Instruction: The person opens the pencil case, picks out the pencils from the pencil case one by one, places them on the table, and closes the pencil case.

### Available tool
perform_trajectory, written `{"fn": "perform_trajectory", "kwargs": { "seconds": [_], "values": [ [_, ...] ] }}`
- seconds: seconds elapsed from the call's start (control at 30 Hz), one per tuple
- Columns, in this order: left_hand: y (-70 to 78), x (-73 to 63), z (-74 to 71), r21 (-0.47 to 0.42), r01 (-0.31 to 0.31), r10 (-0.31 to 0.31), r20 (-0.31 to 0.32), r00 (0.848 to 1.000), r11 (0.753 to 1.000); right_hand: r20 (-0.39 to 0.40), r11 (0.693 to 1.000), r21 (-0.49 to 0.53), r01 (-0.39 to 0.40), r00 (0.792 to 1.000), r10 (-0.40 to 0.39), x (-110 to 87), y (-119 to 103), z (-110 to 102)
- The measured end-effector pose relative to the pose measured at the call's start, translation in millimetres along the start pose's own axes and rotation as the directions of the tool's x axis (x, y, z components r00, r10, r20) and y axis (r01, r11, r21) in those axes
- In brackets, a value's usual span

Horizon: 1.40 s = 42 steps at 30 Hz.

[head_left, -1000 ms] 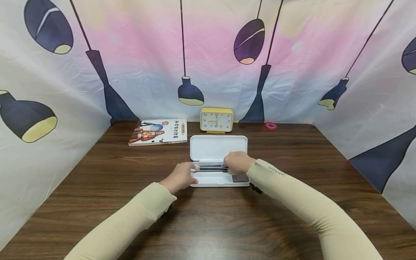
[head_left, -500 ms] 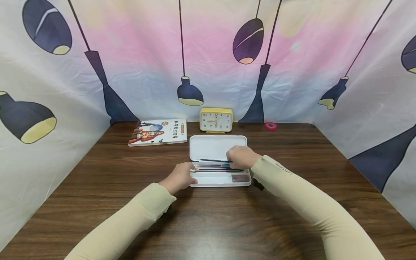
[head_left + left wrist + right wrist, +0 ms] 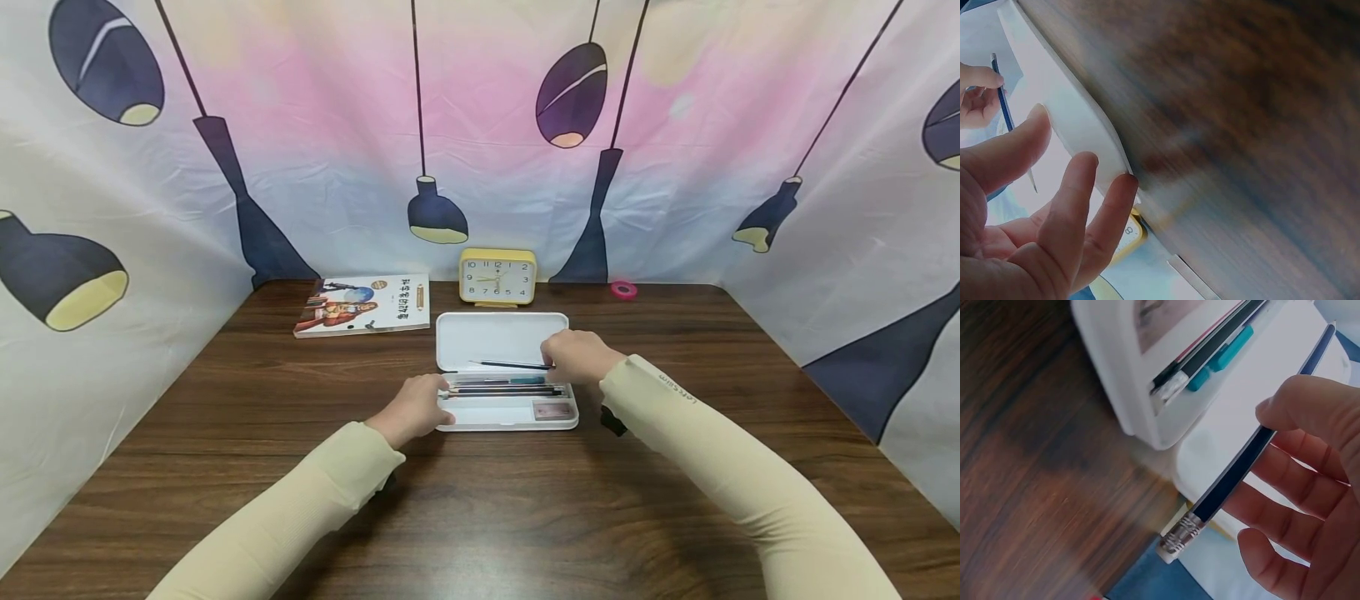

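Observation:
A white pencil case (image 3: 491,411) lies with its lid (image 3: 487,337) raised at the back. My left hand (image 3: 411,410) holds its left end, thumb and fingertips along the edge in the left wrist view. Over the lid, my right hand (image 3: 581,357) pinches a dark blue pencil (image 3: 1229,475) between thumb and fingers. The pencil's white eraser end points toward the right wrist camera, its tip away to the left. Several pencils (image 3: 498,391) lie in the case's rear part, with a teal piece (image 3: 1232,349) beside them. A brownish-pink block (image 3: 552,410) sits at its front right.
Behind the case stands a yellow alarm clock (image 3: 497,277). A book (image 3: 363,305) with a drawn cover lies at the back left, and a pink ring-shaped object (image 3: 623,289) at the back right. A patterned cloth (image 3: 337,167) hangs behind the wooden table (image 3: 480,517).
My right hand has lifted the pencil out of the case and moved up and to the right with it. The left hand has stayed at the case's left end.

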<state>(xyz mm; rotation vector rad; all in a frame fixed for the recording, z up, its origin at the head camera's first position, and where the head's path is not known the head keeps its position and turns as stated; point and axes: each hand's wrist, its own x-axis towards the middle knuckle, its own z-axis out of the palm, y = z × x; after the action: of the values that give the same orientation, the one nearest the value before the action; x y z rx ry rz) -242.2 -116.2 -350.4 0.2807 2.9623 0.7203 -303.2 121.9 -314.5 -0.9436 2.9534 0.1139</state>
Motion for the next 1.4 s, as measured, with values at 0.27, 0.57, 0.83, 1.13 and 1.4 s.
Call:
{"fn": "perform_trajectory", "kwargs": {
  "seconds": [0.27,0.57,0.83,1.13,1.4],
  "values": [
    [0.6,-0.2,0.5,0.009,0.005,-0.005,-0.001,1.0,1.0,-0.005,1.0,0.006,-0.019,1.0,0.019,-6.0,10,2],
    [0.3,1.1,0.9,0.018,0.026,-0.026,0.005,1.0,0.999,-0.03,0.999,0.021,-0.036,0.999,0.037,-12.5,22,7],
    [-8.4,9.5,8.7,0.054,0.001,-0.001,-0.003,1.0,0.999,-0.037,0.995,0.079,-0.061,0.997,0.064,-23.2,34,6],
    [0.9,-0.4,0.0,0.058,-0.015,0.015,-0.007,1.0,0.998,-0.025,0.987,0.103,-0.127,0.991,0.13,-35.1,61,7],
    [1.2,0.2,-0.2,0.051,-0.012,0.013,-0.006,1.0,0.999,-0.009,0.983,0.105,-0.153,0.988,0.155,-46.0,77,11]
  ]
}}
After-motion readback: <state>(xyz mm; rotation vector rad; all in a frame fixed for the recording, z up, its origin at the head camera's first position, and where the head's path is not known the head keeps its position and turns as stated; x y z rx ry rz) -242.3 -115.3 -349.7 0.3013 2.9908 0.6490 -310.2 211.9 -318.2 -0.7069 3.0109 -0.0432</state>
